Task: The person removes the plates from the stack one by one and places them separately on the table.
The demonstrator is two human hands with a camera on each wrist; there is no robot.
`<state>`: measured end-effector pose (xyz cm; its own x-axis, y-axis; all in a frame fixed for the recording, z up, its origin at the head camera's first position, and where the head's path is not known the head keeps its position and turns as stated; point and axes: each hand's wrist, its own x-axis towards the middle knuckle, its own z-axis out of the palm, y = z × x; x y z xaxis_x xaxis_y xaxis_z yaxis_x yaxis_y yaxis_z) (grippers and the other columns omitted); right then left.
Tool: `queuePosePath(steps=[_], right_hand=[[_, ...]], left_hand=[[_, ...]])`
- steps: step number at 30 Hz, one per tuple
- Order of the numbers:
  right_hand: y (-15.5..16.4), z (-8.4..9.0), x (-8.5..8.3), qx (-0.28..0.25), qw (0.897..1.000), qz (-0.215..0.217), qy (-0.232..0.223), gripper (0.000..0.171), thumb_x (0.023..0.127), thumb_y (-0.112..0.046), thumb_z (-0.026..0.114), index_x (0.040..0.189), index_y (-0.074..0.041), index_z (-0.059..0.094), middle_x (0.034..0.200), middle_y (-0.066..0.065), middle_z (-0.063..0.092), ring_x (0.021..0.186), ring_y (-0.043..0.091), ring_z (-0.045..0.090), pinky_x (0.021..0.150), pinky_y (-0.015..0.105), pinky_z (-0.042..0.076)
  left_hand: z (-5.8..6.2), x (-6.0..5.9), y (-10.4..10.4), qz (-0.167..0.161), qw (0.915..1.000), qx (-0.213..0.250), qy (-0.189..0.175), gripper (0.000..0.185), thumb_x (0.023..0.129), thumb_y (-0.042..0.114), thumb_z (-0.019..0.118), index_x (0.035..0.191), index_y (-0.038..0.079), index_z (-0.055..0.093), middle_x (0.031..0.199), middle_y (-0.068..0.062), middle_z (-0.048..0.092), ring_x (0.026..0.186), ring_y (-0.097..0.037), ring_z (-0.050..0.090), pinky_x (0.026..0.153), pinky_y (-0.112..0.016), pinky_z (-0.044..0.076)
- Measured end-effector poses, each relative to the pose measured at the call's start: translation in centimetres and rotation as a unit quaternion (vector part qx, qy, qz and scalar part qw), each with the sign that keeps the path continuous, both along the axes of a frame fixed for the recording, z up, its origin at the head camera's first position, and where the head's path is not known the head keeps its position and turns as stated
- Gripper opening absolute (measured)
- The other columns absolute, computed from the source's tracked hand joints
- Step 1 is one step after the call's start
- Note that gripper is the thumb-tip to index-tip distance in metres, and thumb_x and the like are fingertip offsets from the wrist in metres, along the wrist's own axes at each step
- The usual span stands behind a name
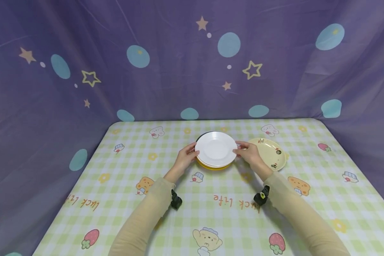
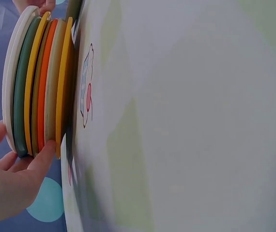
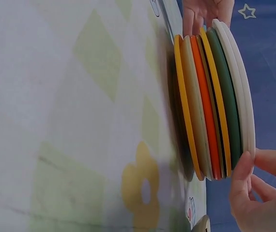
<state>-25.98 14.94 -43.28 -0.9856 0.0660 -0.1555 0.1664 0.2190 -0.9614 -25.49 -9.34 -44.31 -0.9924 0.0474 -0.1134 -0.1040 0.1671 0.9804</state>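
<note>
a star-patterned purple curtain (image 1: 179,81) hangs along the left, far and right sides of a cartoon-printed, green-and-white checked tablecloth (image 1: 211,186).

Multicoloured plate stack (image 2: 38,87), lying level, white uppermost.

One stack of plates (image 1: 215,151) counts at least seven: two yellow plates (image 2: 63,92), one orange plate (image 2: 44,87), one green plate (image 2: 22,87), one cream plate (image 2: 53,87), one brown plate (image 2: 37,96), and white (image 2: 9,72) on top, whether one or two I cannot tell. One pale-yellow plate (image 1: 268,153) lies right of the stack. Left hand (image 1: 183,160) and right hand (image 1: 250,154) make two grips, one each side of the stack. Two wrist cameras (image 1: 176,201) sit nearer than it.
</note>
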Motion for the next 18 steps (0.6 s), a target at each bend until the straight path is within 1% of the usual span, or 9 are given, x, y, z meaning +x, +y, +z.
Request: queuePosePath(steps=[2, 8, 13, 18], right_hand=[[0.06, 0.07, 0.07, -0.010, 1.000, 0.002, 0.001, 0.046, 0.079, 0.001, 0.061, 0.123, 0.005, 0.048, 0.086, 0.008, 0.051, 0.054, 0.005, 0.055, 0.064, 0.026, 0.054], [0.24, 0.48, 0.46, -0.051, 0.999, 0.004, -0.011, 0.048, 0.079, 0.004, 0.059, 0.125, 0.007, 0.044, 0.081, 0.005, 0.052, 0.054, 0.006, 0.056, 0.065, 0.027, 0.055], [0.35, 0.73, 0.59, -0.092, 0.995, -0.002, -0.033, 0.050, 0.079, 0.006, 0.057, 0.126, 0.008, 0.042, 0.080, 0.007, 0.055, 0.052, 0.008, 0.057, 0.061, 0.024, 0.055], [0.50, 0.85, 0.73, -0.118, 0.992, 0.003, -0.047, 0.051, 0.080, 0.007, 0.055, 0.128, 0.008, 0.039, 0.083, 0.007, 0.054, 0.055, 0.009, 0.057, 0.060, 0.021, 0.054]], left_hand=[[0.02, -0.17, 0.01, 0.001, 0.9999, 0.002, -0.015, 0.046, 0.085, 0.014, 0.058, 0.130, 0.012, 0.045, 0.132, -0.010, 0.043, 0.113, -0.022, 0.049, 0.086, -0.029, 0.048], [0.22, -0.24, 0.00, 0.002, 0.9996, -0.001, -0.030, 0.047, 0.087, 0.017, 0.056, 0.132, 0.012, 0.043, 0.134, -0.010, 0.041, 0.114, -0.022, 0.048, 0.087, -0.027, 0.047], [0.24, -0.23, 0.04, 0.010, 0.9994, -0.004, -0.032, 0.043, 0.089, 0.017, 0.053, 0.131, 0.013, 0.044, 0.134, -0.008, 0.042, 0.113, -0.020, 0.048, 0.086, -0.027, 0.048], [0.19, -0.18, 0.08, 0.013, 0.9998, 0.001, -0.018, 0.041, 0.089, 0.012, 0.050, 0.130, 0.010, 0.045, 0.132, -0.010, 0.044, 0.112, -0.023, 0.049, 0.086, -0.031, 0.048]])
